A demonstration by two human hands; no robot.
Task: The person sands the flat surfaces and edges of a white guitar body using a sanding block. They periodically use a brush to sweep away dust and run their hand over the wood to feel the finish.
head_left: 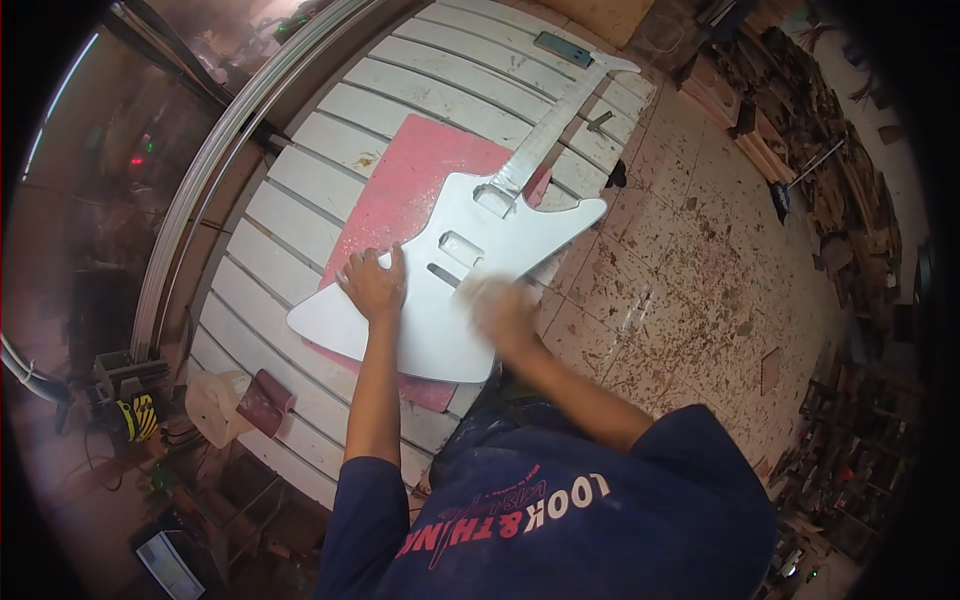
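A white, angular electric guitar body [440, 320] with a long neck [552, 125] lies flat on a pink mat [405, 190] on a white slatted bench [330, 140]. The body has routed pickup cavities in its middle. My left hand [373, 283] presses palm down on the body's left edge, fingers spread. My right hand [500, 310] is blurred by motion on the body's lower right, closed around a pale pad or block that I cannot make out clearly.
A rolled brown sheet [262, 402] and a white cloth [212, 400] lie at the bench's near left end. A dark flat device [562, 48] rests near the guitar's head. Wood offcuts [800, 110] are piled along the far right wall. The tiled floor [690, 290] carries sawdust.
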